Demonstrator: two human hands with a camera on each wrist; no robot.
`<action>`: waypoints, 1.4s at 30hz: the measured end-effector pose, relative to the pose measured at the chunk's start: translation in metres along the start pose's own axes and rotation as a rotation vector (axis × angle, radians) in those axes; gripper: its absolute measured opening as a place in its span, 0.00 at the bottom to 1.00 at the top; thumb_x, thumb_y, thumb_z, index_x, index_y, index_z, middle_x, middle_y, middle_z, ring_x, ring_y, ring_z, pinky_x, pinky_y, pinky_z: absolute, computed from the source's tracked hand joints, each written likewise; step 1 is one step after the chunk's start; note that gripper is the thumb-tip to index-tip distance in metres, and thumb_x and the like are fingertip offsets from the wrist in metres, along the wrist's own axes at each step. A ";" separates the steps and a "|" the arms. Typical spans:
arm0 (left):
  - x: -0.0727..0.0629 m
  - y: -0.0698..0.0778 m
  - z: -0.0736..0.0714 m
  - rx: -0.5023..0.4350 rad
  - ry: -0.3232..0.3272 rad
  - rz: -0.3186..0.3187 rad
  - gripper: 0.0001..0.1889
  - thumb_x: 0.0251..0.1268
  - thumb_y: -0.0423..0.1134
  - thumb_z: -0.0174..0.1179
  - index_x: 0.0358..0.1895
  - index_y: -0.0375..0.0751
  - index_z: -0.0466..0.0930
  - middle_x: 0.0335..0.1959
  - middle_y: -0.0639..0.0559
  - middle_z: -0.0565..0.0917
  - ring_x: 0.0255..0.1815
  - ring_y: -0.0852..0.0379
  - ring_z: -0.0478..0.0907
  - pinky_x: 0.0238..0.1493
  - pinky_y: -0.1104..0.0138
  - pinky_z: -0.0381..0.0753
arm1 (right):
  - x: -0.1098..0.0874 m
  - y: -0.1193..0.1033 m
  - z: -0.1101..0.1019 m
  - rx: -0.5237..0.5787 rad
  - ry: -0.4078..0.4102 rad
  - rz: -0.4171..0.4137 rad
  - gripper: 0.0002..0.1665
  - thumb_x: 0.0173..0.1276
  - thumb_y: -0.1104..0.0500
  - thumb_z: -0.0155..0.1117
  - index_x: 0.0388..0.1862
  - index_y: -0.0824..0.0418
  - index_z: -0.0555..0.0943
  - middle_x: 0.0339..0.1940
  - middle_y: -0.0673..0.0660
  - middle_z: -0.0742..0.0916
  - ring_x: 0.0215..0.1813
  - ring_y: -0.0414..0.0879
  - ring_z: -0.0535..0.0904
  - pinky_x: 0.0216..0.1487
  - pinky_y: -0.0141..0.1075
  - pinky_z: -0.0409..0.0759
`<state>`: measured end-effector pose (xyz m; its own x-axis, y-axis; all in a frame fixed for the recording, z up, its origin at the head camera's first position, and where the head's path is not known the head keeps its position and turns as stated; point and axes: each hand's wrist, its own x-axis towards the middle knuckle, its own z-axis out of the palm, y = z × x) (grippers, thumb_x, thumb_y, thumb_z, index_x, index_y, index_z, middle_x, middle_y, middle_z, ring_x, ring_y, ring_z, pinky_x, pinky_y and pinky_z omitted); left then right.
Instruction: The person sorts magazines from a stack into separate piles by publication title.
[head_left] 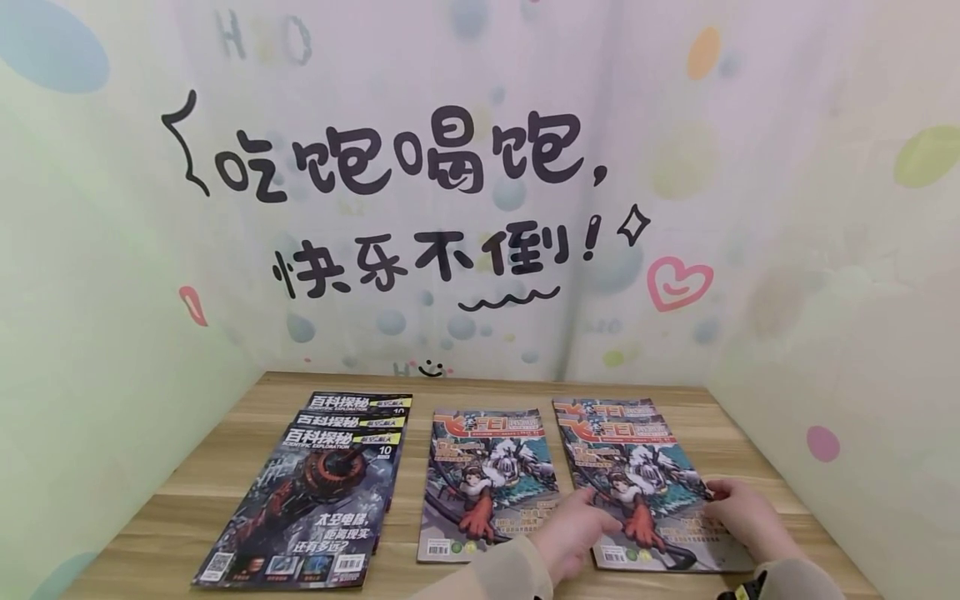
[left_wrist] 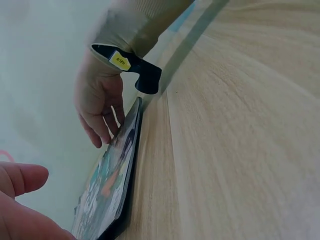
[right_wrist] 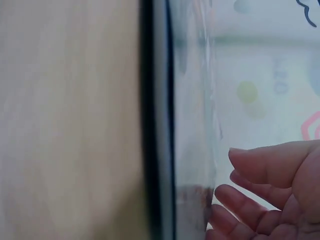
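On the right of the table, two matching comic-style magazines [head_left: 637, 492] overlap, the front one lying over the rear one. My left hand [head_left: 573, 533] is at the left edge of the front magazine, its fingers over the cover's lower left. At the opposite edge is my right hand [head_left: 746, 521], fingertips at the magazine's side. The left wrist view has the right hand [left_wrist: 102, 102] hanging with loosely bent fingers by the magazine [left_wrist: 112, 175], and the left thumb [left_wrist: 30, 177] apart from it. In the right wrist view, the right thumb [right_wrist: 260, 162] stands clear of the magazine's edge [right_wrist: 162, 125].
A third comic-style magazine [head_left: 487, 483] lies alone in the middle. Several dark science magazines [head_left: 307, 500] are fanned in an overlapping pile on the left. Printed curtain walls [head_left: 420, 275] enclose the wooden table [head_left: 172, 533] at the back and both sides.
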<state>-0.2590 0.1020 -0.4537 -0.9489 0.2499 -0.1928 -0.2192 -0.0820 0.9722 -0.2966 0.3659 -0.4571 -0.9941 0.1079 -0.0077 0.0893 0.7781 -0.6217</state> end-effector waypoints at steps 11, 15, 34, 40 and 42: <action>-0.005 0.008 -0.021 0.017 -0.015 0.005 0.38 0.49 0.27 0.60 0.69 0.28 0.61 0.67 0.25 0.61 0.66 0.24 0.56 0.64 0.33 0.50 | -0.005 -0.044 0.015 -0.001 0.025 -0.031 0.32 0.66 0.54 0.61 0.59 0.77 0.72 0.51 0.73 0.81 0.52 0.67 0.76 0.51 0.59 0.73; -0.003 0.008 -0.035 0.029 -0.022 0.042 0.39 0.51 0.29 0.61 0.70 0.28 0.59 0.70 0.27 0.58 0.68 0.25 0.53 0.65 0.35 0.51 | -0.007 -0.063 0.028 0.054 0.027 -0.064 0.29 0.66 0.57 0.60 0.60 0.76 0.72 0.51 0.72 0.81 0.52 0.65 0.77 0.51 0.57 0.74; -0.012 0.016 -0.114 0.137 0.002 0.070 0.39 0.58 0.39 0.63 0.72 0.35 0.57 0.72 0.32 0.57 0.69 0.27 0.52 0.64 0.33 0.49 | -0.023 -0.144 0.107 0.337 -0.096 -0.100 0.28 0.69 0.55 0.60 0.64 0.69 0.72 0.57 0.64 0.80 0.58 0.59 0.75 0.54 0.52 0.76; -0.017 0.017 -0.135 0.086 0.030 0.075 0.40 0.60 0.38 0.61 0.74 0.32 0.52 0.66 0.30 0.65 0.47 0.43 0.76 0.49 0.53 0.76 | -0.024 -0.161 0.123 0.355 -0.112 -0.118 0.34 0.70 0.52 0.59 0.67 0.71 0.67 0.63 0.71 0.74 0.63 0.66 0.69 0.57 0.56 0.73; -0.018 0.016 -0.142 0.055 0.003 0.095 0.40 0.62 0.36 0.58 0.74 0.30 0.47 0.45 0.34 0.79 0.24 0.53 0.74 0.31 0.63 0.77 | -0.023 -0.165 0.128 0.357 -0.114 -0.112 0.35 0.70 0.52 0.59 0.68 0.72 0.65 0.65 0.73 0.71 0.64 0.67 0.68 0.59 0.57 0.71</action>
<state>-0.2773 -0.0405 -0.4533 -0.9654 0.2409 -0.0996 -0.1152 -0.0519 0.9920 -0.2961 0.1556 -0.4541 -0.9987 -0.0510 0.0011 -0.0272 0.5145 -0.8571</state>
